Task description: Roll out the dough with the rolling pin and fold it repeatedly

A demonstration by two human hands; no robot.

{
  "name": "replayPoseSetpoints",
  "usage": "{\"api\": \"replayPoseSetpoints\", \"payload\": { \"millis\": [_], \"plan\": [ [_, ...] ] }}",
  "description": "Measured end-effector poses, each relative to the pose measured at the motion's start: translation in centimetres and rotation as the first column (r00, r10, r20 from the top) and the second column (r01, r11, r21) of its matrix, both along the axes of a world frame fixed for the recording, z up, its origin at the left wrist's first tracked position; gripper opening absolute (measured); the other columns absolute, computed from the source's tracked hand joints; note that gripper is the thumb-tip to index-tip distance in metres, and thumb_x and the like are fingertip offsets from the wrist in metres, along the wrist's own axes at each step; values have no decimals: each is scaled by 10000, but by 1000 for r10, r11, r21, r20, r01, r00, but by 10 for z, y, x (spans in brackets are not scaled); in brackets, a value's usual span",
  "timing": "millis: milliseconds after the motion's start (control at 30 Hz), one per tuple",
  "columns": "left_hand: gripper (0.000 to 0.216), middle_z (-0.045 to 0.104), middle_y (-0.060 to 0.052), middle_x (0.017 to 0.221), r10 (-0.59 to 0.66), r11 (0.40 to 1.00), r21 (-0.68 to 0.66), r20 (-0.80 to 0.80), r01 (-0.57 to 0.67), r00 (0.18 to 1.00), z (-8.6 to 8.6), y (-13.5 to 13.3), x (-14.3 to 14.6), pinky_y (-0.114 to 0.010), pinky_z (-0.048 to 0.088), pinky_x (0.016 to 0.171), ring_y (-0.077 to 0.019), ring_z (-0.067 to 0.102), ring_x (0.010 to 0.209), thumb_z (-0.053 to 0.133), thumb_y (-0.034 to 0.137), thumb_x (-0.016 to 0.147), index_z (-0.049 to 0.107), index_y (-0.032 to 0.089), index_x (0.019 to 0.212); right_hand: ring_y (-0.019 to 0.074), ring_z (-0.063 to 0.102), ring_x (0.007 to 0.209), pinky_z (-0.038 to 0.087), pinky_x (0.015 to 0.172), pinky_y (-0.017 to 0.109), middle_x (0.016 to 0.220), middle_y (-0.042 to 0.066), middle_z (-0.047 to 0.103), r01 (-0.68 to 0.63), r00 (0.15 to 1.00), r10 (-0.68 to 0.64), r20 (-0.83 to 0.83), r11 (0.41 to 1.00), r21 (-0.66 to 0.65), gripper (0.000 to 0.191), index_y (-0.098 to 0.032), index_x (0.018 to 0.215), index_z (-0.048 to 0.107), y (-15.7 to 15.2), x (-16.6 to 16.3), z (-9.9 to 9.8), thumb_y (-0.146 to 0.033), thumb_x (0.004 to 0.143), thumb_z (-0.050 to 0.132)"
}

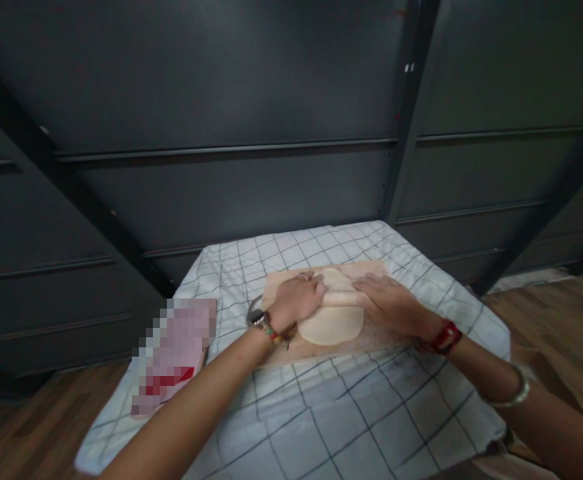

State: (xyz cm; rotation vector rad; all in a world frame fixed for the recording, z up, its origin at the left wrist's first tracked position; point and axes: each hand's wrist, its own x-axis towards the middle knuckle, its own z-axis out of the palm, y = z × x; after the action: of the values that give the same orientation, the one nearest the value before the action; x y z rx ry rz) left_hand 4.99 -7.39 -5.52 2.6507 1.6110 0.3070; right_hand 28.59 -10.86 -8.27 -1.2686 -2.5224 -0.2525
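Note:
A flat, pale sheet of dough [331, 327], roughly round, lies on a light wooden board [386, 341]. Across the dough rests a pale rolling pin [340, 299], its two ends covered by my hands. My left hand [297, 299] presses on the left end with its fingers curled over it. On the right end lies my right hand [391, 303], its fingers slightly blurred and closed over the pin. The dough shows both beyond the pin and on the near side of it.
A white checked cloth [341, 413] covers the table. At the left lies a flat pinkish packet [181, 340], partly pixelated. Behind my left wrist shows the curved rim of a round object [252, 308]. A dark panelled wall [251, 193] rises right behind the table.

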Motion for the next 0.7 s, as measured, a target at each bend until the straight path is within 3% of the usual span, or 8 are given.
{"api": "replayPoseSetpoints", "payload": {
  "millis": [67, 167, 267, 333, 400, 500, 600, 700],
  "plan": [
    [378, 642, -70, 1132, -7, 1000, 10, -8, 8, 1000, 1, -9, -2, -324, 440, 905, -219, 573, 1072, 311, 363, 971, 622, 185, 1091, 251, 440, 1254, 330, 1039, 439, 1312, 114, 549, -16, 1000, 16, -3, 999, 31, 425, -147, 1252, 545, -12, 0, -3, -321, 968, 281],
    [427, 669, -99, 1043, 13, 999, -34, -13, -13, 1000, 8, -10, 2, -333, 458, 873, -229, 606, 997, 298, 384, 978, 644, 140, 1032, 249, 438, 1259, 334, 1031, 455, 1292, 89, 571, 27, 1000, -27, 7, 999, 24, 425, -178, 1238, 562, 4, -3, 3, -320, 974, 260],
    [336, 622, -92, 1102, 11, 998, -63, 1, -11, 1000, 19, -2, 8, -376, 480, 860, -218, 598, 981, 442, 396, 950, 608, 141, 1089, 256, 483, 1214, 377, 987, 450, 1256, 85, 599, 163, 986, -163, 22, 987, -5, 433, -183, 1172, 610, 36, -9, 14, -340, 979, 255],
    [331, 580, -85, 1154, -6, 998, -55, 13, 7, 1000, 25, -2, 8, -404, 493, 847, -207, 587, 985, 519, 381, 922, 564, 151, 1157, 237, 519, 1175, 397, 974, 405, 1203, 96, 631, 168, 984, -167, 56, 986, -12, 440, -165, 1127, 634, 45, -12, 18, -313, 980, 247],
    [339, 591, -75, 1144, -26, 998, -50, 24, 27, 999, 27, -11, 5, -394, 497, 838, -207, 594, 971, 506, 393, 925, 560, 170, 1175, 216, 546, 1143, 401, 976, 370, 1172, 101, 648, 115, 991, -115, 75, 993, 7, 441, -152, 1124, 635, 36, -13, 15, -289, 979, 242],
    [401, 641, -66, 1104, -104, 994, -22, 27, 105, 994, 20, -38, -4, -363, 481, 850, -224, 609, 962, 419, 453, 940, 547, 209, 1230, 227, 535, 1153, 410, 968, 383, 1233, 106, 610, 40, 999, -42, 28, 995, 89, 416, -146, 1198, 583, 0, -9, 3, -319, 969, 282],
    [540, 613, -102, 1196, -236, 968, 79, -18, 237, 972, 10, -61, -11, -376, 454, 883, -254, 593, 1015, 364, 506, 929, 434, 178, 1352, 260, 529, 1137, 424, 934, 409, 1233, 155, 589, 1, 1000, -1, -1, 989, 145, 428, -110, 1240, 530, -34, -6, -7, -372, 935, 381],
    [574, 621, -111, 1179, -236, 965, 102, -62, 242, 970, 6, -61, -12, -365, 450, 858, -253, 604, 994, 330, 526, 926, 407, 168, 1369, 270, 548, 1079, 428, 905, 423, 1172, 174, 605, 13, 1000, -14, 9, 991, 136, 419, -88, 1216, 535, -38, -11, -6, -356, 924, 400]
  ]
}}
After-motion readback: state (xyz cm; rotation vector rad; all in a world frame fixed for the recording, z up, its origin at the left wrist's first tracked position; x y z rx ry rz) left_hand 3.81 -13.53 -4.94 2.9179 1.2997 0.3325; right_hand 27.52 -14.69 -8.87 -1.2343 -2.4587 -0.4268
